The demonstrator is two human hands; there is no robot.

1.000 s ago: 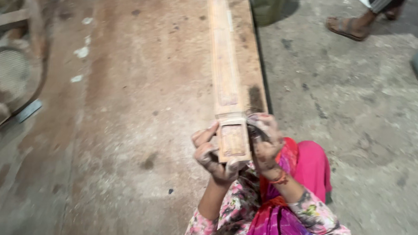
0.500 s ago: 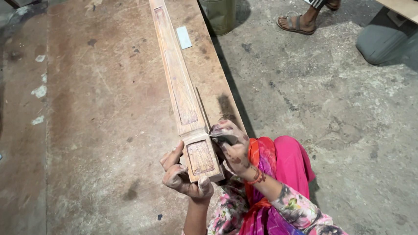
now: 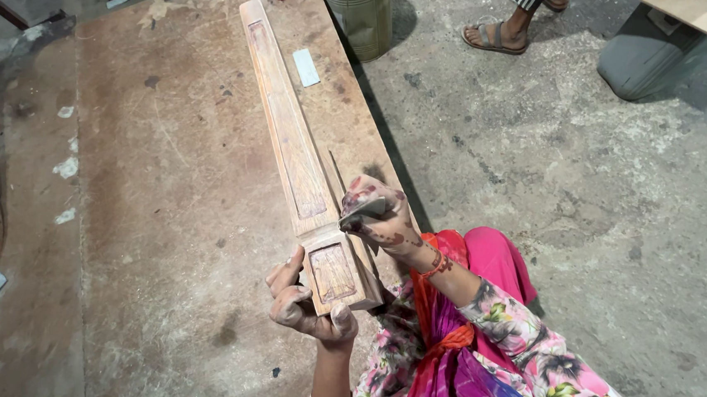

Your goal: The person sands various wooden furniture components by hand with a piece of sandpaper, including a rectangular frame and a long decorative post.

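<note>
Raised since earlier, right hand pinches perhaps sandpaper; left hand clasps wooden post; bucket's contents unclear.

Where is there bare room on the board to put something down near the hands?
Left of the long carved wooden piece, the brown board lies bare out to the white scraps. It is crowded at the piece's near end, where the left hand grips it and the right hand holds a small grey pad.

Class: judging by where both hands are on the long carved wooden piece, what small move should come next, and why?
Probably draw the folded abrasive sheet in the right hand along the recessed panel's edge: it sits against the wooden piece, while the left hand braces the near end.
</note>
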